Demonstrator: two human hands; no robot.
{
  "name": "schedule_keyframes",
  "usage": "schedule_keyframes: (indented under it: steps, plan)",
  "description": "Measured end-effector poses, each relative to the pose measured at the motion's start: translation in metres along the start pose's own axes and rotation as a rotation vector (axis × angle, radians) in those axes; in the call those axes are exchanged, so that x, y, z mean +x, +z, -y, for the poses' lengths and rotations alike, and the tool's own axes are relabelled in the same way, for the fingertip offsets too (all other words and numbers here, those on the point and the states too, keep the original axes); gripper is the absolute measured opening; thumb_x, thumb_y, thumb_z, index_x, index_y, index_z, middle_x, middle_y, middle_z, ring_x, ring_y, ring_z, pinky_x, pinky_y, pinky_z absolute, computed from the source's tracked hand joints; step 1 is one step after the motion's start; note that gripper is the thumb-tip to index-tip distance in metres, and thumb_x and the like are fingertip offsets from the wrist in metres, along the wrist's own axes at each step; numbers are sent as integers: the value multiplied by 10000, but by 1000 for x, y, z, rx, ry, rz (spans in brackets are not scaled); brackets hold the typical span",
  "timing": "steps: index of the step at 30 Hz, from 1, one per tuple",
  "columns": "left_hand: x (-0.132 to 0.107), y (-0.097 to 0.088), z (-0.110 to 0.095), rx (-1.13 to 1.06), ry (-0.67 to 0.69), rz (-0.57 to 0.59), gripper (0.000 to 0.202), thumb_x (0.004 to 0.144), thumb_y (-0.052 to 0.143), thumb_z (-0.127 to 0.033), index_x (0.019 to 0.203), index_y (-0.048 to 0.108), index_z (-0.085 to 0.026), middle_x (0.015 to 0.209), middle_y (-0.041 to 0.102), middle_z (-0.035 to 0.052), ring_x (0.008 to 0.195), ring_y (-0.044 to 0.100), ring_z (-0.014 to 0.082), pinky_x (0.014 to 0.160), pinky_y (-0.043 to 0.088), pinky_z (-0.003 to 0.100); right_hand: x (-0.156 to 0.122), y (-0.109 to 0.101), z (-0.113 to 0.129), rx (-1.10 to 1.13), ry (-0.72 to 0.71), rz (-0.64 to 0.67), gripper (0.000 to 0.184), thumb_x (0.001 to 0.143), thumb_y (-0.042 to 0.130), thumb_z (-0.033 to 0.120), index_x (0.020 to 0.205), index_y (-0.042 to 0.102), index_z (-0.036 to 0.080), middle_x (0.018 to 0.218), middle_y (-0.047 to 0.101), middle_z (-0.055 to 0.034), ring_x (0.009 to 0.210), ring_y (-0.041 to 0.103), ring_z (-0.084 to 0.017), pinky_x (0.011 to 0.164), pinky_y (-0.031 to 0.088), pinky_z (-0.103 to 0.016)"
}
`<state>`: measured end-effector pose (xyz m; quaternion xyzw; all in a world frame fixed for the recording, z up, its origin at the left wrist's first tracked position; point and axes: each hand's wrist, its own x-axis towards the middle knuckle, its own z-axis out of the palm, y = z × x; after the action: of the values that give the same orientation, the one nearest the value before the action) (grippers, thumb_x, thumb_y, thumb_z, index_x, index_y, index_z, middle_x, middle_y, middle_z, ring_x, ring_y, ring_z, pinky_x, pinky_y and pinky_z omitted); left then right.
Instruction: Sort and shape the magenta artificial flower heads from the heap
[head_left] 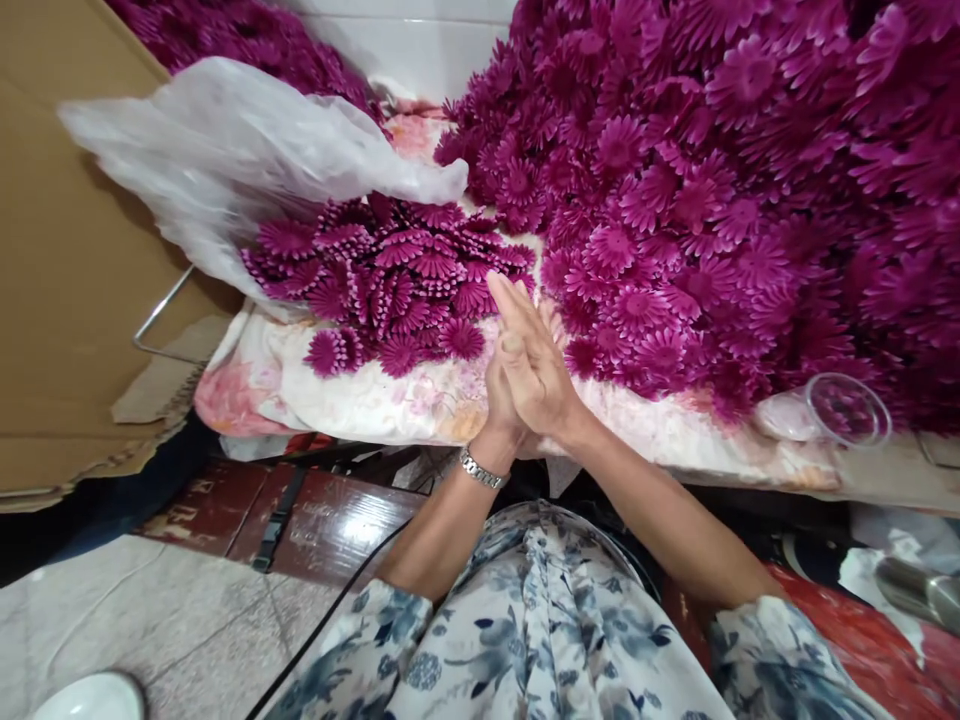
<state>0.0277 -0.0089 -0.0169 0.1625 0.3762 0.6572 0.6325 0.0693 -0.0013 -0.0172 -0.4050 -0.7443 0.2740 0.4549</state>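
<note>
Loosely, a white bag [247, 150] overlaps purple flowers [401, 270].

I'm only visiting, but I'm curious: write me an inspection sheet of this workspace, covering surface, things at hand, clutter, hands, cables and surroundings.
Surface: floral cloth, partly covered by flowers.
Things at hand: magenta daisy-like flower heads, a small pile to the left and a large heap to the right.
Clutter: translucent plastic bag partly over the small pile; clear plastic cup beside the large heap.
Hands: left hand and right hand pressed palm to palm; anything between them is hidden.
Cables: black cord near the left sleeve; thin white cord on the floor.
Surroundings: cardboard at left, white wall behind, tiled floor below.
</note>
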Motion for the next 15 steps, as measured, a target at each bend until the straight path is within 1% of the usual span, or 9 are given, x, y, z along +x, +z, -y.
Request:
schedule_keyframes:
  steps: [3,5,6,7,9,10,12,13,15]
  plan:
    - [-9,2,6,-110,-107,49,324,908,387,-321,1042,646,-180,1074,681,74,1150,566,195,994,423,336,17,-8,-17,-54,45,-92,619,881,112,649,1325,429,357,1401,461,41,1400,238,-226,1155,11,-563]
    - [-10,3,8,-185,-150,-11,285,892,403,-269,863,669,-174,875,707,42,1007,633,167,911,473,293,22,-14,-24,-87,49,-131,612,878,156,655,1226,540,330,1319,547,21,1372,299,-233,1156,19,-561]
    - [-8,2,7,-201,-167,-60,281,877,408,-239,769,658,-173,770,693,26,919,654,153,854,495,271,22,-17,-24,-72,45,-127,606,882,172,648,1185,573,310,1277,581,7,1342,353,-229,1160,65,-550]
    - [-6,0,6,-209,-193,-97,283,860,412,-217,696,638,-171,694,672,18,843,662,145,800,508,255,21,-20,-22,-29,50,-120,596,890,182,633,1161,588,291,1240,606,-9,1292,425,-222,1152,152,-533]
    - [-2,-4,2,-225,-268,-92,281,832,421,-228,637,614,-169,640,650,24,757,661,149,722,520,252,15,-30,-15,98,107,-122,547,915,207,580,1162,576,262,1167,642,-38,1110,581,-195,1040,395,-464]
    - [0,-7,0,-240,-298,-46,278,827,421,-259,664,627,-168,669,661,35,761,661,160,713,524,265,11,-36,-11,141,142,-132,504,926,235,546,1161,569,251,1118,658,-47,987,634,-178,935,488,-414]
    - [1,-10,-5,-264,-315,61,297,824,416,-329,806,663,-165,793,693,57,831,660,185,747,525,301,0,-48,-5,113,163,-128,391,931,333,463,1106,590,227,1014,672,-53,816,652,-154,772,544,-347]
    - [0,-11,-6,-265,-309,98,325,823,413,-358,896,664,-164,867,699,67,884,654,198,782,519,322,-6,-53,-4,49,132,-98,331,918,398,421,1055,613,211,974,670,-56,803,644,-158,760,540,-345]
    - [-2,-11,-7,-245,-299,138,391,823,410,-390,1049,632,-160,1012,688,88,997,625,219,866,489,359,-19,-59,-5,-99,24,-9,240,868,522,351,990,637,179,966,663,-74,891,621,-191,829,512,-381]
